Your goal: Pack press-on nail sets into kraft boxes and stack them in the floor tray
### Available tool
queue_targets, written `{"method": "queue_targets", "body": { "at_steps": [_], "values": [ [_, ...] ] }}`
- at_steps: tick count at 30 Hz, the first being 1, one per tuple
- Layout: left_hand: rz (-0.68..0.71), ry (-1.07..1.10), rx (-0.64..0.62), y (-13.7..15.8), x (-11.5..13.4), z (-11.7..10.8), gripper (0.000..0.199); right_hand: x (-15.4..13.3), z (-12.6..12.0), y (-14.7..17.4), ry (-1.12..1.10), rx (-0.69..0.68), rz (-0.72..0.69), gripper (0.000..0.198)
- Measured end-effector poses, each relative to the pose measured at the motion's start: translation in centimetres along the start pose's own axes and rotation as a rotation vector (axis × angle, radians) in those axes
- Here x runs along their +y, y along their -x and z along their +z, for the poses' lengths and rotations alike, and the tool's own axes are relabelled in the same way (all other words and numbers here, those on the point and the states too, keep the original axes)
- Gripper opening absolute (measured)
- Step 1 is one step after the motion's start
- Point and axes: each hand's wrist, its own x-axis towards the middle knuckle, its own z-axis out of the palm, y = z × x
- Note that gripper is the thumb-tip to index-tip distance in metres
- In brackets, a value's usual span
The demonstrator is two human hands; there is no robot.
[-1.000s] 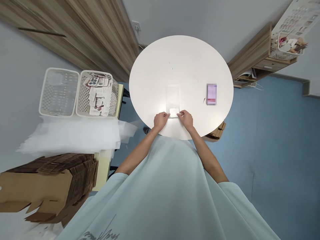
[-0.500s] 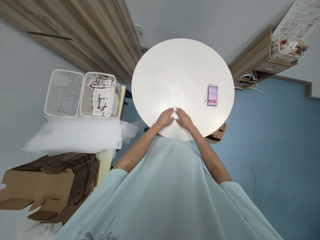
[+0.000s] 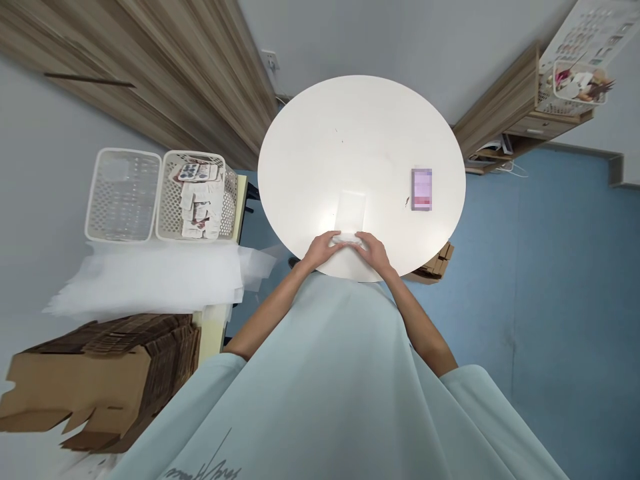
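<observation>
Translucent white rectangular sheet (image 3: pixel 351 212): flat on the near part of the round white smooth-topped table (image 3: pixel 300 167), straight in front of me.
Sheet's direction: long axis runs away from my body, the far end leaning slightly to the right; the near end meets the small white flattish bundle (image 3: pixel 347 238).
Bundle's direction: longer side crosswise, from one of my hands to the other.
Left hand (image 3: pixel 321 251): partly closed, thumb on the near side and fingers over the top, gripping the bundle's left end.
Right hand (image 3: pixel 374 251): curled the same way, gripping the bundle's right end.
Sheet's material: thin and milky; foam or film, I cannot tell which.
Bundle's surface: pale, slightly wrinkled; its contents I cannot make out.
Table's right side: a lilac-and-red rectangular object (image 3: pixel 422 189), blurred into squares, long axis also pointing away from me.
My left: white perforated plastic basket (image 3: pixel 169 200) of small printed packets (image 3: pixel 200 200), a soft pile of translucent white sheets (image 3: pixel 160 277), folded brown cardboard boxes (image 3: pixel 90 377).
</observation>
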Motion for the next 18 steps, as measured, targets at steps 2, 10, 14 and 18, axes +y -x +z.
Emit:
{"method": "queue_targets", "body": {
  "at_steps": [2,10,14,18],
  "values": [
    [-0.029,0.023,0.032,-0.5,0.3,-0.2,0.050,0.1,0.1,-0.6,-0.039,0.032,0.004,0.041],
    [-0.026,0.052,0.212,-2.2,0.0,0.5,0.025,0.5,0.0,-3.0,-0.056,0.073,0.044,0.038],
    [-0.098,0.015,0.237,-3.7,0.4,0.5,0.021,0.7,0.2,-4.6,0.010,0.066,0.153,0.030],
    [-0.171,-0.083,0.206,-5.4,1.0,0.0,0.018,0.7,0.5,-5.9,0.096,0.097,0.292,0.020]
  ]
}}
